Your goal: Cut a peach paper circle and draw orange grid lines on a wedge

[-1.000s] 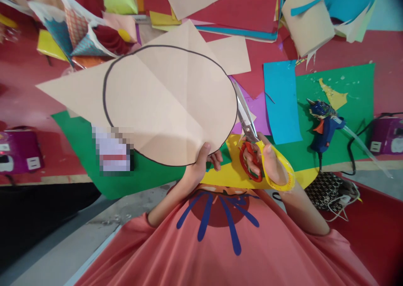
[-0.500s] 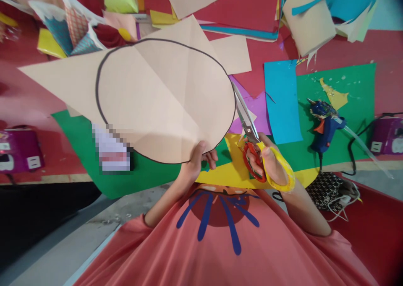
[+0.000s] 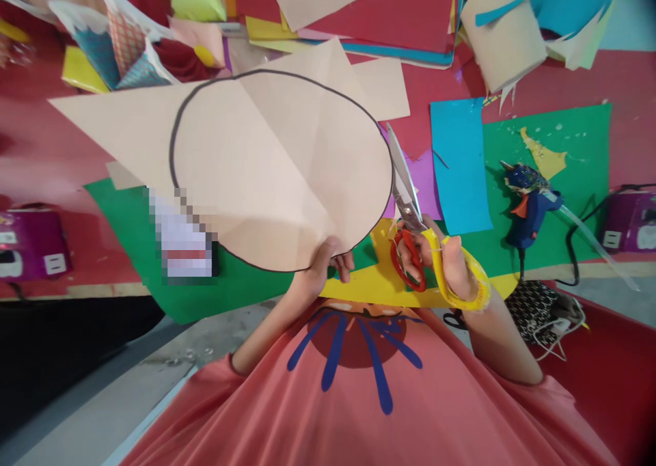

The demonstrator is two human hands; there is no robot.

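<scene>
Could stray inside the black outline (image 3: 359,102) of the beige paper sheet (image 3: 277,172) if turned unevenly against the scissors (image 3: 410,210), with blades close along the right edge, perhaps touching; impossible to tell. Could sag or swing at the far left, being pinched only at the near edge by the left hand (image 3: 324,264), and could buckle along its creases under a hard pull. Might also snag the purple paper (image 3: 425,172) beneath if dipped too low.

Left fingers closed narrowly on the sheet, thumb above and the others below. Right hand (image 3: 456,268) wrapped through the scissor handles, thumb in the yellow loop, fingers in the red.

Large, pale and matte, with a thick black oval and a long diagonal crease. Apparently trimmed near the line at right; broad pointed margins at left and far side. Held mid-scene over the tabletop (image 3: 574,80), partly above green paper (image 3: 243,288).
</scene>
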